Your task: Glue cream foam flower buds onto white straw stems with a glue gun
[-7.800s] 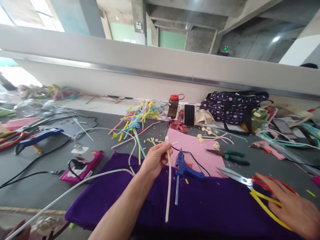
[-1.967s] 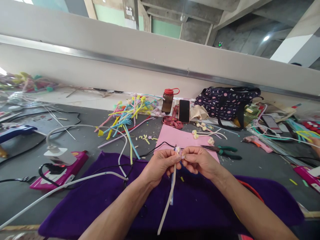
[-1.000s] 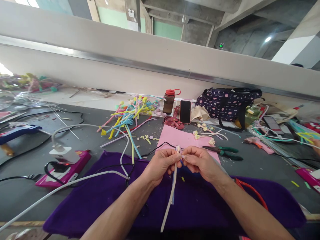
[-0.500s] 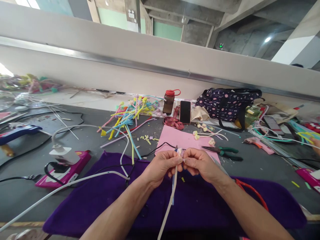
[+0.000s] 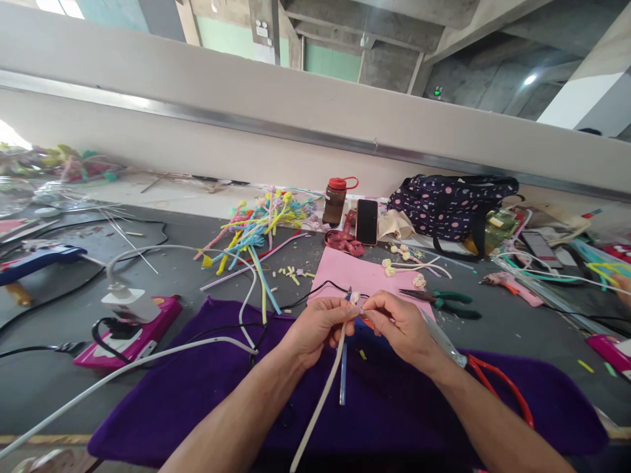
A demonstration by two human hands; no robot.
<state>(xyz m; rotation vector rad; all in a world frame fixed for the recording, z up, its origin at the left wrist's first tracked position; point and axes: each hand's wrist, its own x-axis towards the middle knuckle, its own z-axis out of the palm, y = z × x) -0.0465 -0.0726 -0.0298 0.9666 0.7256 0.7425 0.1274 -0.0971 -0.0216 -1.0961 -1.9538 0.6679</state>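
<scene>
The cloth (image 5: 394,401) is purple, the stem (image 5: 324,394) cream

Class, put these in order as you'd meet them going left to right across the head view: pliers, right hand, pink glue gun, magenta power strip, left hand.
Magenta power strip → left hand → right hand → pliers → pink glue gun.

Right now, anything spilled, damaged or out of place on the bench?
No damage visible. Yellowish clippings lie scattered on the dark tabletop left of the pink sheet, like uncleared scraps. Scissors sit partly hidden beneath the right forearm, and a white cable trails across the purple cloth; both look awkwardly placed.
</scene>
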